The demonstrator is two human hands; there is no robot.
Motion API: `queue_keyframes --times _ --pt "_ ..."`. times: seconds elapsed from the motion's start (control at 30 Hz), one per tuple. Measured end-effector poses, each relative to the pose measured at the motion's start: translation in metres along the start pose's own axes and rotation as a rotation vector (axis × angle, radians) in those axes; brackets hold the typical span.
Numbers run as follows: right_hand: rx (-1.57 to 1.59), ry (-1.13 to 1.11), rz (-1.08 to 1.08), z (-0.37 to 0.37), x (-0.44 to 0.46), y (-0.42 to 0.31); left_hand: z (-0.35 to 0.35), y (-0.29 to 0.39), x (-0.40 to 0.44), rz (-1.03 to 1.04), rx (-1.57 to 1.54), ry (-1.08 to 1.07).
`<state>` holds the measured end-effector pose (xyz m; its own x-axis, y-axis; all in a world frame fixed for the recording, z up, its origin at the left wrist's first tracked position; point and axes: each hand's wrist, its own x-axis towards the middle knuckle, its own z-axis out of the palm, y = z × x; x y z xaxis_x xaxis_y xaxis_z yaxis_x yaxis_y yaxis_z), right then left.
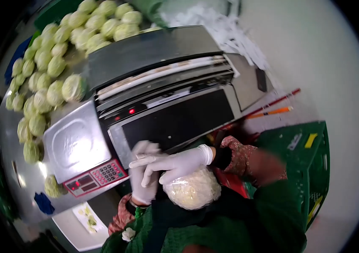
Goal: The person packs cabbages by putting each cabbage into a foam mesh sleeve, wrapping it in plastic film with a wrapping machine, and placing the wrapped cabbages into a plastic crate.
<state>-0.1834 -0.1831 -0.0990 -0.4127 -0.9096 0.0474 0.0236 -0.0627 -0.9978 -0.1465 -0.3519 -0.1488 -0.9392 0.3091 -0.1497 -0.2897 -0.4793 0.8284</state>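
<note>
Nearest: wrapped cabbage [193, 189], pale and under glossy clear film, lies close against the front of the person's dark apron [167, 219]. Right hand [179, 164], white-gloved, reaches over its upper edge; fingers extended and slightly spread, pointing left across the left hand. Left hand [145, 175], also gloved, is beside the cabbage, partly covered by the right and blurred; its grip cannot be made out. Patterned cuffs show at both wrists. Just beyond the hands: black plate [179, 120] of a metal machine [154, 46], a small red light glowing at its near left. To the left, scale [76, 141] with bare metal pan, red-edged keypad facing the person. Beside its lower corner, a single cabbage [53, 187]; blue cloth [43, 203] near it on the steel worktop [29, 179]. To the right, green crate [314, 160] bearing yellow tape. Farther out, white roll [158, 74] lies across the machine. Farthest, many unwrapped cabbages [103, 25] heaped on the worktop; tangled white strips [217, 29] behind the machine.
</note>
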Motion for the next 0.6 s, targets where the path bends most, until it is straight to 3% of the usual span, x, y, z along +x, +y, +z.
queue_keyframes --times 0.07,0.1,0.13,0.17,0.2,0.23,0.27,0.33,0.4,0.47,0.5,0.53,0.6 --pt "0.461 -0.022 0.255 0.006 -0.031 0.001 0.01 0.011 0.001 0.272 0.187 0.41" --pt "0.848 -0.013 0.331 0.012 -0.047 -0.005 0.029 0.022 0.001 0.377 0.326 0.313" --pt "0.801 0.017 0.255 0.015 -0.057 -0.002 0.048 0.025 0.001 0.486 0.453 0.211" --pt "1.037 0.151 -0.079 0.02 -0.062 0.046 0.062 0.017 -0.004 0.448 0.682 -0.263" --pt "1.015 0.26 -0.141 0.03 -0.083 0.069 0.075 0.008 -0.009 0.422 0.822 -0.762" --pt "0.985 0.369 -0.199 0.039 -0.104 0.092 0.082 -0.002 -0.003 0.374 0.832 -0.934" --pt "0.736 0.47 0.053 0.048 -0.135 0.086 0.086 -0.014 0.003 0.33 0.843 -1.111" --pt "0.814 0.991 0.159 0.084 -0.183 0.056 0.103 -0.037 -0.006 0.079 0.513 -1.025" --pt "1.046 1.061 -0.227 0.14 -0.218 0.025 0.106 -0.076 -0.016 0.05 0.454 -0.813" --pt "0.207 1.255 -0.198 0.177 -0.236 0.026 0.126 -0.114 -0.028 -0.309 0.375 -0.481" --pt "0.084 1.333 -0.137 0.187 -0.244 0.002 0.148 -0.119 -0.029 -0.254 0.267 -0.559" --pt "-0.434 1.469 -0.076 0.184 -0.254 -0.006 0.177 -0.113 -0.028 -0.219 0.273 -0.638" --pt "-0.56 1.615 -0.027 0.194 -0.279 -0.049 0.236 -0.112 -0.029 -0.237 0.144 -0.712"
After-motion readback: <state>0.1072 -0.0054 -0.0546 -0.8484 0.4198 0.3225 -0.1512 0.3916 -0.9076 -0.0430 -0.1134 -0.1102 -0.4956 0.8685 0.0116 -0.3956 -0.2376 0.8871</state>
